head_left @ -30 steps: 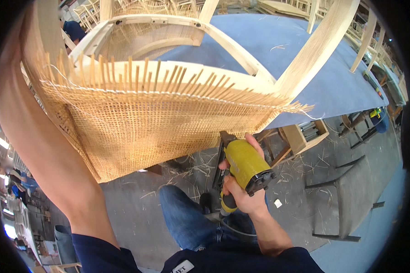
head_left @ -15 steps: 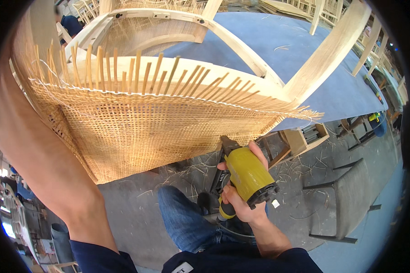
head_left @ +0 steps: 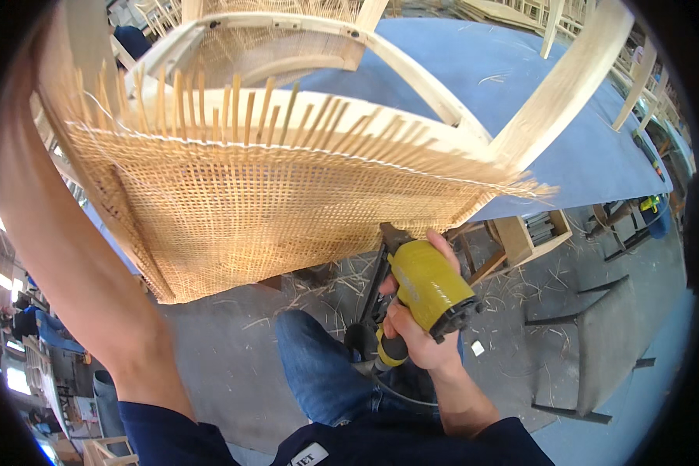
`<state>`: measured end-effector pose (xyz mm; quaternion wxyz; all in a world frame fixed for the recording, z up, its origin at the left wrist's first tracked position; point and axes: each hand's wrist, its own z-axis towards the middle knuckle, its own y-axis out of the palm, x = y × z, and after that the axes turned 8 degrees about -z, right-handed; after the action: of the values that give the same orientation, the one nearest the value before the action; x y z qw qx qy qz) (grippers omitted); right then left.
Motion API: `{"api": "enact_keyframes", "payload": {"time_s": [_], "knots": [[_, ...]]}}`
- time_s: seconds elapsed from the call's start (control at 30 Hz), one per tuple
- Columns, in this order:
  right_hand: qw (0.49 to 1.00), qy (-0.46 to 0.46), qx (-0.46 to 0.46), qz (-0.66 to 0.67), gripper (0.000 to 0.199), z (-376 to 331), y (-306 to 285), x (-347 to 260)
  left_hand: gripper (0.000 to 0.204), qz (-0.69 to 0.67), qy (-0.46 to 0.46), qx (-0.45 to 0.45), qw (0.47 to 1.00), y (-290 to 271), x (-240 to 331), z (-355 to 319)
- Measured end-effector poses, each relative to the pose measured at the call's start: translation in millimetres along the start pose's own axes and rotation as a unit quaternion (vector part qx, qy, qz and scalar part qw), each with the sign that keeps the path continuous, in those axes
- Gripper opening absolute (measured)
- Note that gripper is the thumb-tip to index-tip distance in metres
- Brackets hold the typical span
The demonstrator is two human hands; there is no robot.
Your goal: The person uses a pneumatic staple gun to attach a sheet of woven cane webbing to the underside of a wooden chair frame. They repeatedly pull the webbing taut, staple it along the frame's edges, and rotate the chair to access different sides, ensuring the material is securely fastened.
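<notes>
My right hand (head_left: 421, 335) is wrapped around the handle of a yellow pneumatic staple gun (head_left: 427, 283), with a hose running down from it. The gun's dark nose meets the lower right edge of the woven cane webbing (head_left: 272, 198). This webbing covers a panel of a pale wooden chair frame (head_left: 423, 81). Loose cane ends and a white cord stick out along its upper edge. On the left, my forearm reaches up beside the panel to the chair's far left part. The fingers of my left hand are hidden there.
A blue-covered table (head_left: 567, 147) bears the chair. Below its right edge stands a wooden box (head_left: 532, 237) of grey strips. A dark low seat (head_left: 606, 346) sits on the grey floor, which is littered with cane scraps. My jeans-clad knee (head_left: 311, 365) is under the panel.
The chair and panel appear shifted slightly right and up in view. The staple gun stays at the panel's lower right edge, in my right hand.
</notes>
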<state>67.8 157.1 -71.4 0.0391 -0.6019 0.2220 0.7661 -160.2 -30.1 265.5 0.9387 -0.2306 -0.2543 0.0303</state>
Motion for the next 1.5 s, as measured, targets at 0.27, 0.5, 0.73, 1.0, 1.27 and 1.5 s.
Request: {"api": "enact_keyframes", "payload": {"time_s": [0.27,0.5,0.73,1.0,1.27,1.5], "knots": [[0.998,-0.068,0.004,-0.005,0.095,-7,-15,-4,0.064,-0.125,-0.095,0.035,0.987,6,-21,-46],[0.982,-0.027,0.017,0.185,0.1,-33,-46,1,0.058,-0.003,-0.021,0.188,0.982,9,-24,-49],[0.879,0.0,-0.051,0.475,0.098,-50,-81,20,0.031,-0.087,-0.053,0.106,0.989,126,38,-231],[0.77,0.02,-0.181,0.612,0.098,-61,-78,64,0.062,-0.571,-0.512,-0.304,0.565,232,5,-400],[0.655,0.051,-0.239,0.715,0.096,-66,-45,111,0.066,-0.635,-0.511,-0.221,0.536,193,19,-443],[0.63,0.104,-0.196,0.745,0.091,-74,-49,134,0.073,-0.587,-0.517,-0.197,0.591,170,42,-475]]}}
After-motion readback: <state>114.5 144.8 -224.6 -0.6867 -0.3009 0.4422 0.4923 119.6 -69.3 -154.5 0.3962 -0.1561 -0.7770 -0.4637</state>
